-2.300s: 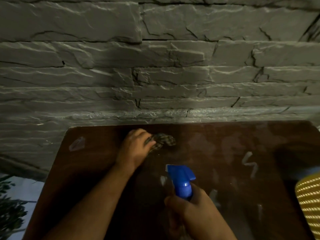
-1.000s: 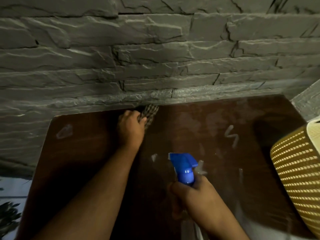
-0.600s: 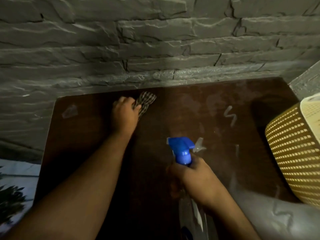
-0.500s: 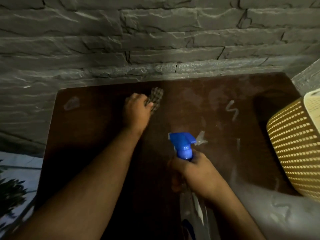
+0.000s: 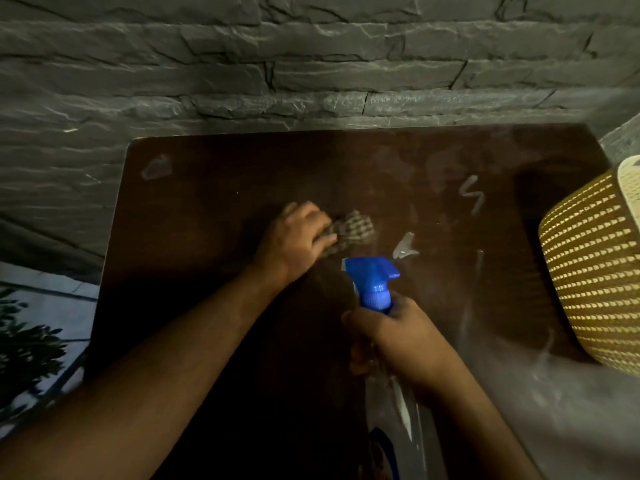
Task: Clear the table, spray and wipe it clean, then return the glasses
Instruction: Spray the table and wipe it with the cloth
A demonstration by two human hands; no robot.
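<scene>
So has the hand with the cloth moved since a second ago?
Yes. The left hand and cloth slid from the table's wall edge back toward its middle.

left hand [image 5: 298, 237] presses cloth [image 5: 353, 232] | right hand [image 5: 391, 336] grips spray bottle [image 5: 372, 282]

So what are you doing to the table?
A person is cleaning the dark brown table. The left hand presses a checked cloth onto the tabletop near its middle, while the right hand grips a spray bottle with a blue trigger head just above the surface. Pale smears still show on the right part of the wood. A yellow woven basket stands at the right edge. No glasses are in view.
</scene>
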